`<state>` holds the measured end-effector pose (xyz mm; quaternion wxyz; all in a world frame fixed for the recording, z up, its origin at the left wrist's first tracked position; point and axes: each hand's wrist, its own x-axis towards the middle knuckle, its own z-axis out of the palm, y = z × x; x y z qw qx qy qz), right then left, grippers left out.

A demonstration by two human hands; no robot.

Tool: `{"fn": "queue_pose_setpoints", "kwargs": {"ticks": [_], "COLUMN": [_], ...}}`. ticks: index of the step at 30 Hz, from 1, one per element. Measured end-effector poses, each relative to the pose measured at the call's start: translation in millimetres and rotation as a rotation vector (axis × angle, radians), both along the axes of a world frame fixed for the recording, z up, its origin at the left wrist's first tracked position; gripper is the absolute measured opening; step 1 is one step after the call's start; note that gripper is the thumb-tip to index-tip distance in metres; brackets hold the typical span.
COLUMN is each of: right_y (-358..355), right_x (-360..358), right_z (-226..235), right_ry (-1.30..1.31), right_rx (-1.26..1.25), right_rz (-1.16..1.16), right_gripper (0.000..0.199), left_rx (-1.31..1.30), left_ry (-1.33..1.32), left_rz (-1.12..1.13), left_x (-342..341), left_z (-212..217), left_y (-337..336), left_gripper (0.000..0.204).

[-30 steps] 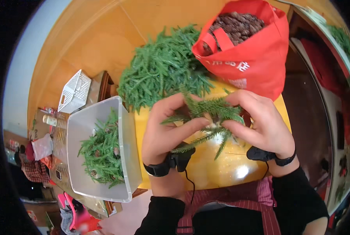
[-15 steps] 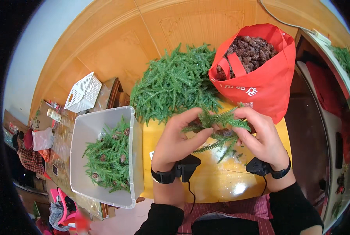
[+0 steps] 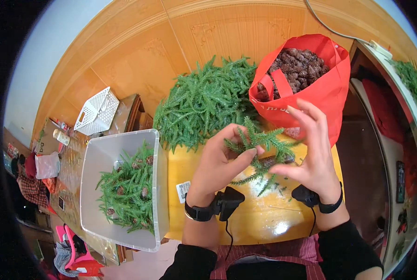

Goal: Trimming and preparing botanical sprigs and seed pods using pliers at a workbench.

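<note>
Left hand [image 3: 217,165]: clamps the green sprig [image 3: 276,141] between thumb and fingers.
Right hand [image 3: 318,161]: shows thumb and fingers spread apart, gripping nothing visible.
Sprig position: lies between both hands, over the yellow table [image 3: 245,228], right of the left thumb; fans outward with no single long axis.
Nearer hand: left, in contact; right just beside, cannot tell whether touching.
Brown piece [image 3: 277,161]: sits under the fronds by the right thumb; too covered to identify.
Around: green branch pile [image 3: 203,102] and red bag [image 3: 322,98] beyond; plastic bin [image 3: 160,205] at left.
Hidden: sprig's pinched part, behind the left thumb; bag's lower contents.
</note>
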<state>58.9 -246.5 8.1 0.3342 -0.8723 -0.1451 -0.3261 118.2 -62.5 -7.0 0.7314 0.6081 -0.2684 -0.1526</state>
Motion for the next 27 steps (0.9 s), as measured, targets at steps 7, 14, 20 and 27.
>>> {"fn": "queue_pose_setpoints", "kwargs": {"ticks": [7,14,20,27], "right_y": [5.0,5.3,3.6,-1.9], "right_x": [-0.9,0.1,0.5,2.3], "right_z": [1.5,-1.8,-4.7,-5.1], "right_ry": [0.080,0.057,0.027,0.016], "right_rx": [-0.247,-0.252,-0.291,-0.292], "right_rz": [0.135,0.157,0.141,0.134], "right_gripper": [0.088,0.078,0.075,0.069], "left_rx": [0.027,0.033,0.048,0.098], "left_ry": [0.061,0.072,0.116,0.096], "left_rz": [0.019,-0.034,-0.025,-0.078], "left_x": [-2.6,-1.3,-5.4,-2.5], "left_z": [-2.9,-2.5,4.4,4.1], "left_y": [-3.1,0.4,-3.6,-5.5], "left_gripper": [0.021,0.020,0.018,0.016]}}
